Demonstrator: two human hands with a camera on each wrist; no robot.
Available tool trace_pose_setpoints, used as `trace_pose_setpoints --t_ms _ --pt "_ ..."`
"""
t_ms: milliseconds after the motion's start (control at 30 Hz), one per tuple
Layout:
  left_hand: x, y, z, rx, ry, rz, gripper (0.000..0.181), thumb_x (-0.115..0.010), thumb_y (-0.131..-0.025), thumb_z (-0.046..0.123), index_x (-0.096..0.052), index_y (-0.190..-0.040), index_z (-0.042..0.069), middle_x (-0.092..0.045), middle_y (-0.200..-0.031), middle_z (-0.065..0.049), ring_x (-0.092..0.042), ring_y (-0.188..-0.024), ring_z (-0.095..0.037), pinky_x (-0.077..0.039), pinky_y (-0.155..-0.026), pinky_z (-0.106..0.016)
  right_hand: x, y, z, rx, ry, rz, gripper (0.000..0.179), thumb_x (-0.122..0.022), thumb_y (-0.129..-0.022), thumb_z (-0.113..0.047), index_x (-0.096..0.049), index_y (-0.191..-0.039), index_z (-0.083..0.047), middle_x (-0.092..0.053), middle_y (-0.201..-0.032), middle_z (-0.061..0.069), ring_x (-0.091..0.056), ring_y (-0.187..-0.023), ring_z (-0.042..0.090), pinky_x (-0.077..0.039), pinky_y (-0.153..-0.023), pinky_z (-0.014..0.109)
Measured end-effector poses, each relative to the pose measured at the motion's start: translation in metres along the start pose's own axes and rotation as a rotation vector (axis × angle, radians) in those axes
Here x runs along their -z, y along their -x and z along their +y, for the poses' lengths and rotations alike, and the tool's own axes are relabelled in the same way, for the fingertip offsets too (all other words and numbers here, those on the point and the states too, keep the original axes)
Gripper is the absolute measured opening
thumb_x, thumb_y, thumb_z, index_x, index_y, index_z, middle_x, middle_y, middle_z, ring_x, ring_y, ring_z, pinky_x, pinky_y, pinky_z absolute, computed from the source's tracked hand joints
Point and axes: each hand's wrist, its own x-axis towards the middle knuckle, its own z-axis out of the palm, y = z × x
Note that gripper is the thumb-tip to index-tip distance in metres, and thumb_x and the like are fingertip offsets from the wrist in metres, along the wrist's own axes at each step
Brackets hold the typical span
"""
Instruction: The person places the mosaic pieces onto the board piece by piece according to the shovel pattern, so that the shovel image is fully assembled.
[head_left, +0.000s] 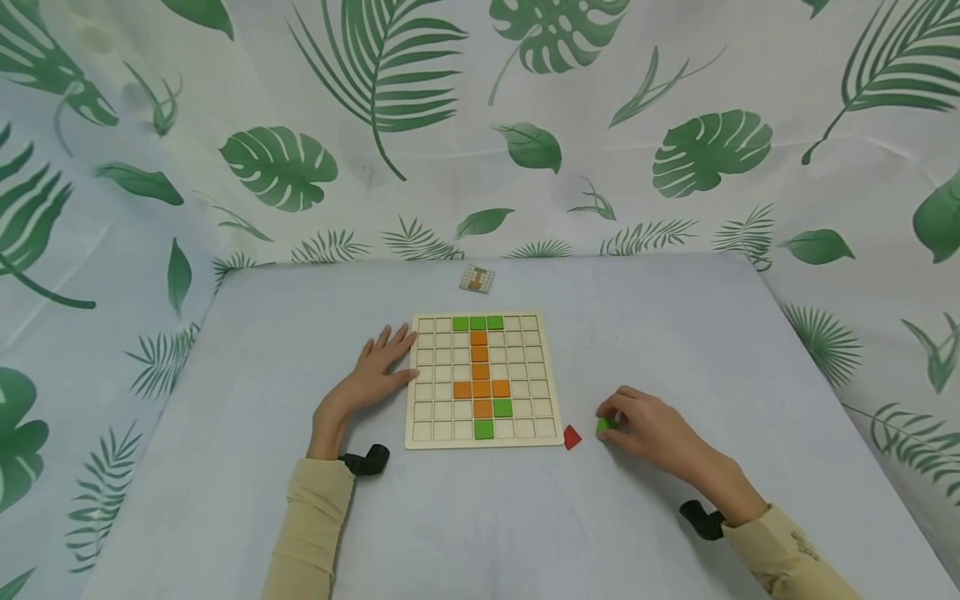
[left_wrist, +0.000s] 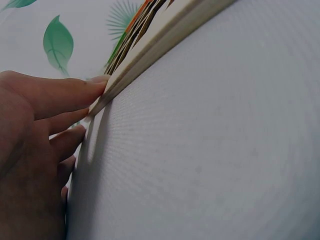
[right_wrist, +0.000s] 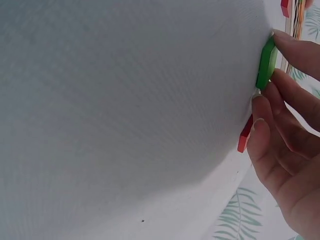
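Note:
A square cream grid board (head_left: 442, 444) lies flat on the table, with orange and green square tiles set in some of its cells. My left hand (head_left: 371, 373) rests at the board's left side, fingers stretched out; in the left wrist view the thumb (left_wrist: 70, 95) touches the board's edge. To the right of the board, my right hand (head_left: 656, 429) pinches a green piece (right_wrist: 267, 62) between thumb and fingers, down at the table surface. Under the curled fingers in the right wrist view lies a red piece (right_wrist: 245, 136). Another red piece (head_left: 572, 437) sits by the board's lower right corner.
Behind the board lies a small pattern card (head_left: 477, 279) showing a grid. A white cloth covers the table (head_left: 480, 525). Leaf-printed curtains (head_left: 570, 200) stand at the back and both sides. A black wrist camera (head_left: 367, 461) sits on the left wrist, another (head_left: 701, 520) on the right.

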Motion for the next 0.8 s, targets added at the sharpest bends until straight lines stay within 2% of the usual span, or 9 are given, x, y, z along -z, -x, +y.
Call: trace_pose_setpoints --t_ms 233,533,800 --pt "0.0003 0.0014 0.0005 0.001 0.007 -0.005 0.071 -0.058 -0.105 0.024 -0.023 -0.163 0.003 -0.010 -0.172 -0.018 0.005 -0.160 -0.041 0.008 -0.129 -0.057 -0.0011 -0.0010 -0.0003 0.009 -0.036 -0.003 0.027 -0.089 -0.077 -0.007 -0.069 -0.094 -0.010 -0.066 -0.091 -0.005 -0.061 -0.079 0.012 -0.057 -0.069 0.027" --pt "0.0003 0.0013 0.0010 0.002 0.007 -0.005 0.071 -0.058 -0.105 0.023 -0.023 -0.163 0.004 -0.010 -0.172 -0.017 0.005 -0.160 -0.039 0.009 -0.129 -0.055 -0.0033 -0.0044 0.0004 0.054 -0.178 0.009 0.023 -0.082 -0.081 0.006 -0.069 -0.096 -0.006 -0.070 -0.091 -0.001 -0.062 -0.076 0.006 -0.056 -0.066 0.022" --pt "0.0000 0.0010 0.0004 0.000 0.004 -0.002 0.071 -0.058 -0.105 0.025 -0.023 -0.163 0.003 -0.010 -0.172 -0.017 0.005 -0.160 -0.040 0.009 -0.129 -0.056 -0.0051 -0.0077 -0.0008 0.118 -0.174 0.053 0.027 -0.080 -0.080 0.011 -0.073 -0.101 -0.004 -0.073 -0.093 0.000 -0.064 -0.077 0.006 -0.057 -0.066 0.022"
